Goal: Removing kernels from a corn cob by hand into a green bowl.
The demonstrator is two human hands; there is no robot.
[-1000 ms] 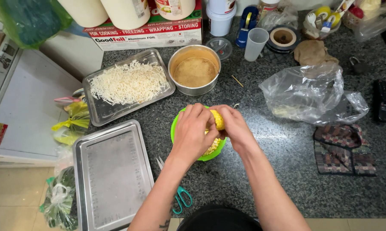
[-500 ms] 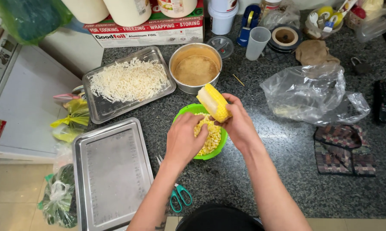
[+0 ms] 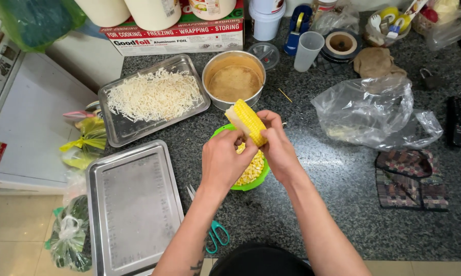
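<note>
— What takes up the most room?

— The dark speckled worktop (image 3: 317, 204). On it, at the near left, lies an empty steel tray (image 3: 133, 204); behind that, a second tray (image 3: 119, 134) spread with shredded white cheese (image 3: 153, 94). To the right is a crumpled clear plastic bag (image 3: 373, 110), and a round metal pan (image 3: 234, 79) with a brown base sits at the back.

— And the hands?

— Both are over a green bowl (image 3: 251, 185) of loose yellow kernels (image 3: 252, 168). The right hand (image 3: 277, 148) has its fingers closed around the lower end of a corn cob (image 3: 246, 121), holding it tilted just above the bowl. The left hand (image 3: 224, 159) is curled, its fingers pressed against the cob's near side.

— Anything smaller?

— Green-handled scissors (image 3: 215, 232) lie by the left forearm, between the tray and the bowl.
</note>
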